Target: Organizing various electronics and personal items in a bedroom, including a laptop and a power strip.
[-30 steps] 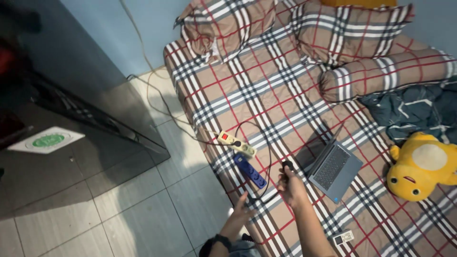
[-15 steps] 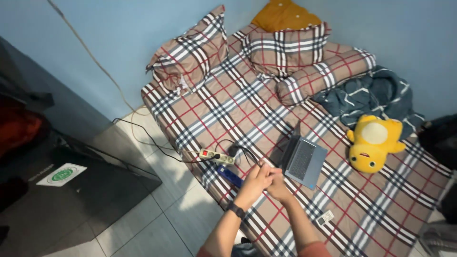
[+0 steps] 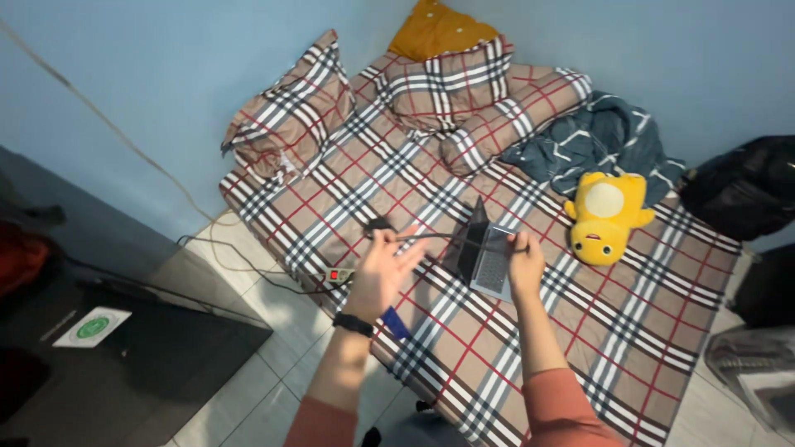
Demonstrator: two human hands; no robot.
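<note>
- head view: left hand [image 3: 383, 269] is raised over the bed [image 3: 580, 331] with fingers spread wide, and the black cord [image 3: 431, 237] runs across its fingertips rather than being gripped.
- head view: right hand [image 3: 524, 263] is closed in a pinch on the other end of the cord, just above the open laptop [image 3: 489, 258].
- head view: the cord is drawn nearly straight between the two hands, with its dark brick [image 3: 379, 223] hanging near the left fingers; with that hand so open, the brick could slide off and drop onto the bed or the power strip [image 3: 334, 275].
- head view: the cord passes right by the laptop's upright screen, so a tug could snag the lid and tip or drag the laptop.
- head view: the strip lies at the bed's edge over the tiled floor [image 3: 248, 372]; any pull on a plugged lead might drag it off, though i cannot tell which lead joins it.
- head view: a yellow plush [image 3: 607, 213] lies well apart from the cord.
</note>
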